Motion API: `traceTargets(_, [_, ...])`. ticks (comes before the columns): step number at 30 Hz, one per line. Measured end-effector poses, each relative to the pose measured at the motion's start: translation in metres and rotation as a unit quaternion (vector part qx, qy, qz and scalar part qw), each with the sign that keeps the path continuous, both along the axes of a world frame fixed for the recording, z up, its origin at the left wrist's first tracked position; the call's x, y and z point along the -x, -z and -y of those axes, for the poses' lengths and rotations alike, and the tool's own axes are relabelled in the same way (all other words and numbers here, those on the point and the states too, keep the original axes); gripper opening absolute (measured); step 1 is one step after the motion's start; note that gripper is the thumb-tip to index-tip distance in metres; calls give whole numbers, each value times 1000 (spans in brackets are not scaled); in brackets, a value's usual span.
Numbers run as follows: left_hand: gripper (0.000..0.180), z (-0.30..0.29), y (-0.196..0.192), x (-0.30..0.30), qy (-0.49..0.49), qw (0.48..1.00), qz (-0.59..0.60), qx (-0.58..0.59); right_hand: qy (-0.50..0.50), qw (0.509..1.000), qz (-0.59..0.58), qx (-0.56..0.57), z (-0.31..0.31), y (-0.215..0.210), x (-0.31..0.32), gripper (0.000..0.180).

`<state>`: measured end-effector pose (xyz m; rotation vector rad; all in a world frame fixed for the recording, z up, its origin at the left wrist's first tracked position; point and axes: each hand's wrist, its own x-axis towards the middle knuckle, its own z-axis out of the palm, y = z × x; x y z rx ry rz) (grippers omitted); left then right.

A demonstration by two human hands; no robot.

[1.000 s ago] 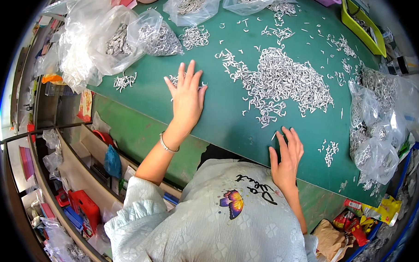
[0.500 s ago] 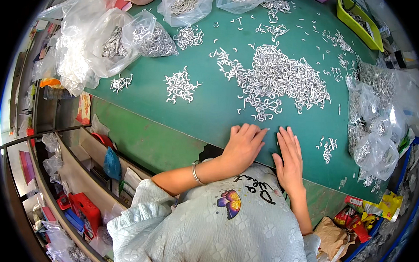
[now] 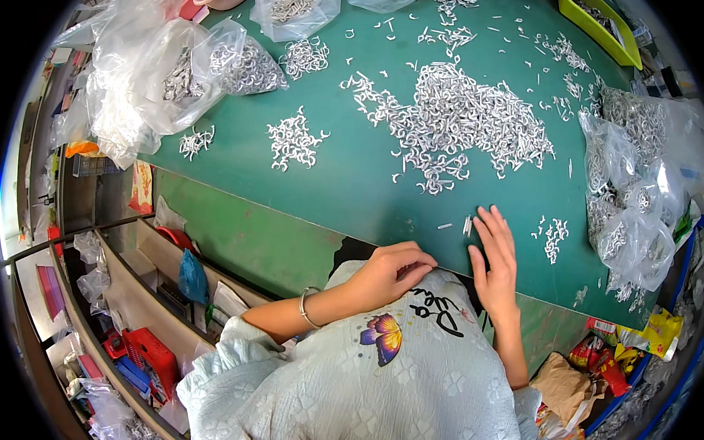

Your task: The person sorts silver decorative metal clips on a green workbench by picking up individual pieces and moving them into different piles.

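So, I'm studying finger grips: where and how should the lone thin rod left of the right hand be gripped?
Probably pinch the lone rod across its middle, from above on the side toward the left hand: it lies flat, roughly sideways, with other rods between it and the right hand.

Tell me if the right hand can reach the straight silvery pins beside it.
Likely yes: the right hand is right beside the straight silvery pins on the green tabletop, with nothing visible between them.
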<state>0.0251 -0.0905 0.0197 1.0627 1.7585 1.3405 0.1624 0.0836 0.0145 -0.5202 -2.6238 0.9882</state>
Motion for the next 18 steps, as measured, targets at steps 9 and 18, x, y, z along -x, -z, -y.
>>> traceTargets(9, [20, -39, 22, 10, -44, 958, -282, 7, 85, 995, -51, -2, 4, 1, 9, 26])
traceTargets(18, [9, -49, -5, 21, -112, 971, 205, -43, 133, 985, -95, 62, 4, -5, 1, 22])
